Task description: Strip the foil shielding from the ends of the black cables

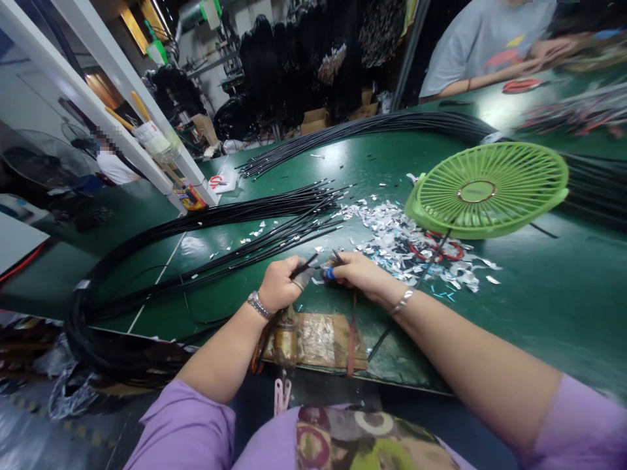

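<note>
My left hand (280, 282), with a watch at the wrist, is closed around a thin black cable (304, 266) whose end sticks out past the thumb. Close beside it, my right hand (356, 273) is closed in a pinch, blue wrapping on one finger. A small dark tip shows above its fingers, but what it grips is too small to make out. Left of the hands, a bundle of black cables (264, 209) lies with its ends pointing to the middle of the table. Below the hands, a taped cardboard piece (318, 339) lies at the table's near edge.
A green fan (477, 189) stands on the green table (539, 307) to the right. White and silver scraps (386, 235) surround red-handled scissors (453, 249). A second cable bundle (372, 127) curves behind. White posts (122, 98) rise at left; a person (484, 52) sits across the table.
</note>
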`<action>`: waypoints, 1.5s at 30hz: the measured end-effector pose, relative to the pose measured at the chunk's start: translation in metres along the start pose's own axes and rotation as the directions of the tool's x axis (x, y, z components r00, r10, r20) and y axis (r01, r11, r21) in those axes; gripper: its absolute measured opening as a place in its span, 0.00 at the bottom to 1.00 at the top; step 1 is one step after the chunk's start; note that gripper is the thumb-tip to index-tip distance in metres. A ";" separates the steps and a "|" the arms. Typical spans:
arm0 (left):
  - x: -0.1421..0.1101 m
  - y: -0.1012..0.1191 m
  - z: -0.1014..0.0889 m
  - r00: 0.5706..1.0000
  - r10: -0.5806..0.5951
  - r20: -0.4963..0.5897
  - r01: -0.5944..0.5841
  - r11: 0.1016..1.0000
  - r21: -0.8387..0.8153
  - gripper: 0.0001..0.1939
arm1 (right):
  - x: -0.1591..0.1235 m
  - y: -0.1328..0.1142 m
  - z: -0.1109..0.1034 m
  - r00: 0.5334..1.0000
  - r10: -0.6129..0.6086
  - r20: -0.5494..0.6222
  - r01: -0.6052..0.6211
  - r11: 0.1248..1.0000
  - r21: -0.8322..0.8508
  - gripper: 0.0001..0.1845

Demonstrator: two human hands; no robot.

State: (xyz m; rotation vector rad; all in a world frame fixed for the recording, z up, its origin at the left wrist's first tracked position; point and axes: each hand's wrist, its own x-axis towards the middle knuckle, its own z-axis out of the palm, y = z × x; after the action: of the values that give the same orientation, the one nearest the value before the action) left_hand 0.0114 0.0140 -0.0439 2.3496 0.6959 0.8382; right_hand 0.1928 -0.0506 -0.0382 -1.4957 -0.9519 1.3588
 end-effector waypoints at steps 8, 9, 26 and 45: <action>-0.001 -0.002 -0.007 0.984 0.170 0.052 -0.178 0.947 0.268 0.13 | -0.009 -0.014 -0.005 0.977 -0.212 0.015 0.212 0.966 -0.148 0.18; -0.002 -0.001 -0.007 0.979 0.183 0.084 -0.200 0.936 0.289 0.13 | -0.010 -0.015 -0.005 0.975 -0.220 0.037 0.223 0.958 -0.183 0.18; 0.000 -0.002 -0.006 0.946 0.322 -0.022 -0.321 0.946 0.039 0.11 | -0.005 0.007 0.002 0.948 -0.130 0.290 0.073 0.977 0.199 0.27; 0.004 -0.004 -0.009 0.866 0.012 0.500 0.309 0.773 -0.554 0.26 | -0.009 0.006 0.002 0.897 -0.156 0.413 0.091 0.981 0.173 0.21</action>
State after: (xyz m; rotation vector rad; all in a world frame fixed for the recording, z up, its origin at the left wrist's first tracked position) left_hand 0.0069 0.0224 -0.0392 1.7465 0.3161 0.3007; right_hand 0.1895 -0.0609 -0.0410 -1.0224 -1.1634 1.6591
